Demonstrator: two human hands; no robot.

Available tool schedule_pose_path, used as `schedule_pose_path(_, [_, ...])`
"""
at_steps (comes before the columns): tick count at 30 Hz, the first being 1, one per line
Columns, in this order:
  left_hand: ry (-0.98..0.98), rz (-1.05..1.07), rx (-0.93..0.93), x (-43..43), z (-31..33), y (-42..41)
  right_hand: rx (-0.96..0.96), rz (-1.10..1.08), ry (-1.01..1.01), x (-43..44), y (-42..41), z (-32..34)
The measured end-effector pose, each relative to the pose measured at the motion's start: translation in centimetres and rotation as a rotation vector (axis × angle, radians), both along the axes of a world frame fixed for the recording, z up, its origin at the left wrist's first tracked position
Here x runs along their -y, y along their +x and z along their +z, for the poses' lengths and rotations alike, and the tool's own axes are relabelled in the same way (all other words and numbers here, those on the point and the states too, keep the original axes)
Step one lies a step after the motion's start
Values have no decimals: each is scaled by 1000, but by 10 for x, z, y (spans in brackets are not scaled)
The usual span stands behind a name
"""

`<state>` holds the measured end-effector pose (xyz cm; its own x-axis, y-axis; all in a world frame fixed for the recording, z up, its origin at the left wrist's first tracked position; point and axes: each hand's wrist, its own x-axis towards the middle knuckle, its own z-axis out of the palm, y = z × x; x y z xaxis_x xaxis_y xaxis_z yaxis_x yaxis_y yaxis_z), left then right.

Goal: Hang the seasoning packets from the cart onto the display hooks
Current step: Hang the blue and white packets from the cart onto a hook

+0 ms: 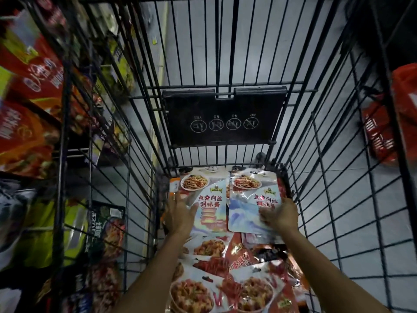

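Nearest, heaped loose on cart (334, 177) floor: seasoning packets (225, 281). Grips far-right sauce packet (250, 195) by lower edge with right hand (282, 215), fingers clamped on it; lays left hand (180, 213), fingers apart, on twin packet (211, 199). Could slip from glossy film, or snag cart wires on lift.

Both arms reach down into the wire cart (334, 199). Right hand (281, 216) grips the lower right corner of right packet (250, 199), fingers curled over its face. Left hand (180, 214), fingers straight, lies on left packet (206, 201), which touches the right one. More packets (225, 281) piled underneath. Black flap (223, 118) on far wall. Shelf stock (31, 86) at left, blurred.
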<state>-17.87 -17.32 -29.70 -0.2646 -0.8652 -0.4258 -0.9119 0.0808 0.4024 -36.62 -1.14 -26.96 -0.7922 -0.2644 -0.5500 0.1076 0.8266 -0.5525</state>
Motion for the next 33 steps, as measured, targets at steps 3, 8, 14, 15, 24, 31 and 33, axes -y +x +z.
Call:
schedule_pose_path(3, [50, 117, -18, 8, 4, -7, 152, -91, -23, 4, -2, 6])
schedule_pose_path(8, [219, 276, -84, 20, 7, -11, 393, -324, -219, 4, -1, 14])
schedule_pose_path(14, [427, 458, -251, 30, 14, -13, 492, -332, -307, 3, -1, 17])
schedule_pose_path(15, [463, 474, -283, 31, 15, -14, 511, -334, -321, 2, -1, 17])
schedule_pose_path(24, [614, 546, -471, 23, 27, -16, 454, -417, -332, 1, 7, 20])
schedule_pose_path(31, [334, 519, -552, 1, 76, -4, 414, -291, -471, -13, 13, 65])
schedule_pose_path(33, [289, 482, -582, -7, 104, 0, 413, -257, -506, -19, 14, 85])
